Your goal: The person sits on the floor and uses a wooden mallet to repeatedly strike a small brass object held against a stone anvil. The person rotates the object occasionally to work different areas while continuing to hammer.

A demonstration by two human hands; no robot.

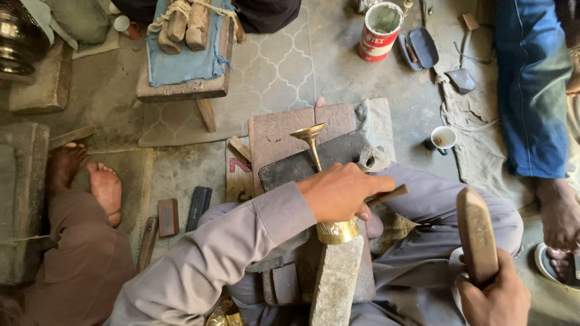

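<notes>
**Brass vessel held on a stone block**

The left hand (338, 193) grips a brass vessel (329, 181) and a thin tool (389, 194), the vessel's base resting at the stone block's (335, 284) far end. The right hand (492, 296) clasps a wooden mallet (477, 235) (raised, clear of the vessel).

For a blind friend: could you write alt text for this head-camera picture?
A seated person's left hand steadies a brass vase and a thin tool on a stone block, while the right hand grips a wooden mallet. Other people's bare feet rest nearby.
</notes>
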